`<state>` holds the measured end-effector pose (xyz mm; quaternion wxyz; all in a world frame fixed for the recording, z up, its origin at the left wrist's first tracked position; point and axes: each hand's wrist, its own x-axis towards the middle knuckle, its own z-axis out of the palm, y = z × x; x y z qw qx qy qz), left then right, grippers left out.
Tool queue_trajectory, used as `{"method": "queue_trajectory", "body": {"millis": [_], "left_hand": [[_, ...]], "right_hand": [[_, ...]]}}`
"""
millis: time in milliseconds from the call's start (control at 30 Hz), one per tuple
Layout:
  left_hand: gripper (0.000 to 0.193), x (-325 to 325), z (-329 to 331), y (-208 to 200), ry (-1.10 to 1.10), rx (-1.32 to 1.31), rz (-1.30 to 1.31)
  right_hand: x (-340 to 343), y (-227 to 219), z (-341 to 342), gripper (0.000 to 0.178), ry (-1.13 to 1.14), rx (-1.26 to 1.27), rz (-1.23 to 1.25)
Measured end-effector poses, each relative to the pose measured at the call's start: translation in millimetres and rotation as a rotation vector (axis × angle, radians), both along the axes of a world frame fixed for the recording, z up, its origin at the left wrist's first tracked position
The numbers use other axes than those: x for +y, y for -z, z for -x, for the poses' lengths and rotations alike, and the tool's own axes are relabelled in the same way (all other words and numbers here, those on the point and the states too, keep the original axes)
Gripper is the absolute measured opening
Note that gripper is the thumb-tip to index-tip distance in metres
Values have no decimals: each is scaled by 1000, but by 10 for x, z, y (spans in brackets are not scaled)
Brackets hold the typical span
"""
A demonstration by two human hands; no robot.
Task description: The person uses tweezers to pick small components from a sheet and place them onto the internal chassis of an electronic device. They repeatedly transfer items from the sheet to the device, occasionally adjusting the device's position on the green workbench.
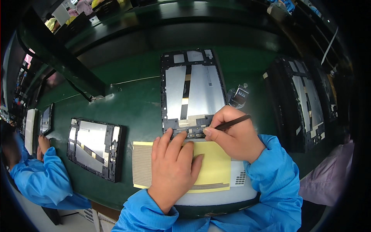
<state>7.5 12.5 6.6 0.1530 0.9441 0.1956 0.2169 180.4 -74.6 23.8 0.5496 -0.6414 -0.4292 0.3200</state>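
In front of me lies an opened tablet body (206, 87), a black frame with a silver back plate and a dark ribbon cable down its middle. My left hand (172, 166) rests with its fingers spread, fingertips on the near edge of the frame. A slim dark tweezers-like tool (234, 122) is pinched in my right hand (235, 135). Those fingertips are at the near right corner of the same frame; the tool's tip is hidden. Beneath my left hand is a yellow sheet (214, 162) with rows of small brownish strips along its left side and bottom.
Stacked tablet bodies stand at right (309, 100), and another stack (92, 149) is at left. Beside the tablet's right edge sits a small device with a display (239, 96). A dark post (58, 50) rises at far left. Another person's blue sleeve (50, 178) reaches in there.
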Motion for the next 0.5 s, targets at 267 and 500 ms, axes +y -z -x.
{"method": "queue_trajectory", "body": {"millis": [267,500], "left_hand": [[48,-34,-33,-47,-14,39,-25],[51,-49,-45,-74,-16,77,-43]], "right_hand": [[12,55,6,13,-21,-149,-63],[-92,64,-16,16,155,-152,-193]]}}
